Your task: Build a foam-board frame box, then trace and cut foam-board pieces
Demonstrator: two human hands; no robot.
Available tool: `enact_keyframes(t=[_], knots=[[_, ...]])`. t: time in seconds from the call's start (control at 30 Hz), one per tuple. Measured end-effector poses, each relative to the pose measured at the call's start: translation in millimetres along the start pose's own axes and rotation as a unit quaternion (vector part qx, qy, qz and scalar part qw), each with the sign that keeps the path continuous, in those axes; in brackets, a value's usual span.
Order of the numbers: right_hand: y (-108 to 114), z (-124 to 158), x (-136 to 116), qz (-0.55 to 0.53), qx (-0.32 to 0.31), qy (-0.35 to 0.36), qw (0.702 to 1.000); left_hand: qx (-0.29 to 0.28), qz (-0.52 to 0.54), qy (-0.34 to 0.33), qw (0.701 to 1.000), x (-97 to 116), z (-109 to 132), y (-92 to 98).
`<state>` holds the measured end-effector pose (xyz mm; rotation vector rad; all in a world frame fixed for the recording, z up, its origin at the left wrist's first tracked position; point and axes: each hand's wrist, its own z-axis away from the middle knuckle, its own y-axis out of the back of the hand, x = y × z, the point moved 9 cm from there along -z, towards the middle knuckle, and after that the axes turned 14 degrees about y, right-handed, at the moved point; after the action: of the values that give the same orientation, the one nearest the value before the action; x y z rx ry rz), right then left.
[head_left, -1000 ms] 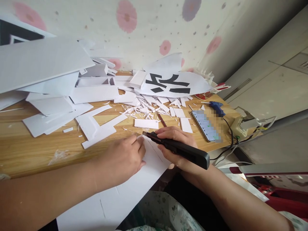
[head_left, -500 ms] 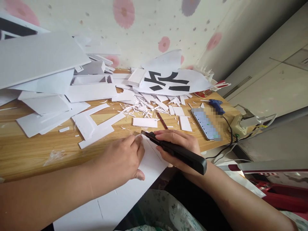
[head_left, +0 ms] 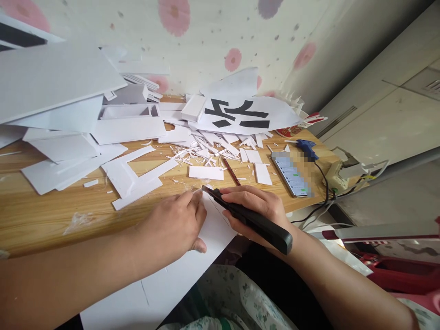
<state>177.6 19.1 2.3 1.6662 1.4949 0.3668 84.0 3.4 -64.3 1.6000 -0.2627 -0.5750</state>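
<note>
A white board with thin pencil lines lies at the near edge of the table, partly overhanging it. My left hand presses on the board near its far corner, fingers bent together and thumb apart. In my right hand is a black utility knife, fingers wrapped round its handle. The knife's tip points left at the board's far corner, close beside my left fingertips. I cannot tell whether the blade is in the board.
Offcuts and a dark red pencil lie beyond my hands. An L-shaped white piece is left of them. A phone, blue glue gun and power strip with cables stand right. White panels pile up at back left.
The knife's handle end has dipped slightly and its tip has shifted a little left. My left hand stays on the board. The whole view has moved slightly.
</note>
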Motion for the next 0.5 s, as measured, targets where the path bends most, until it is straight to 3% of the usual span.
enact_keyframes(t=[0.5], knots=[[12.0,11.3,-5.7,-0.014,-0.003,-0.004,1.0,-0.014,-0.03,-0.011,0.999,3.1,0.8,-4.6]])
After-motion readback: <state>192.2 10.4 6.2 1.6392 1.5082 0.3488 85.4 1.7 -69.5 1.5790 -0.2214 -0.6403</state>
